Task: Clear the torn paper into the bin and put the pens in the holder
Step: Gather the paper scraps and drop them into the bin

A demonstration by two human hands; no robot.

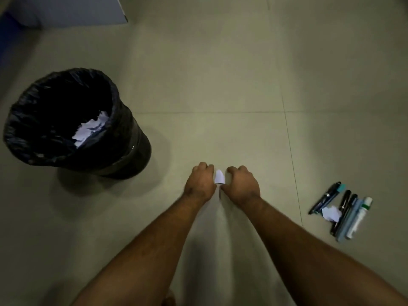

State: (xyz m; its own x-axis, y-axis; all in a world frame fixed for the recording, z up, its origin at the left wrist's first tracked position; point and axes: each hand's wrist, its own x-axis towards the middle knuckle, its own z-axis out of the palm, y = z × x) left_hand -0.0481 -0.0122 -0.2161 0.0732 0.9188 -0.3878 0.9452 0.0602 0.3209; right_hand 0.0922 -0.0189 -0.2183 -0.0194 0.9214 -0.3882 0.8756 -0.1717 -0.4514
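Observation:
My left hand (199, 183) and my right hand (241, 184) are down at the floor side by side, fingers curled. Between them stands a white scrap of torn paper (219, 176), touching both thumbs; both hands seem to hold it. A thin dark thing (220, 193) shows below the scrap between my wrists; I cannot tell what it is. The bin (123, 151), lined with a black bag, stands to the left and has torn paper (89, 129) inside. Several pens and markers (347, 212) lie together on the floor at the right, with another paper scrap (330, 213) on top. No holder is in view.
The floor is pale tile with joint lines (291, 155). A grey panel and something blue (66, 9) fill the top left corner, beyond the bin.

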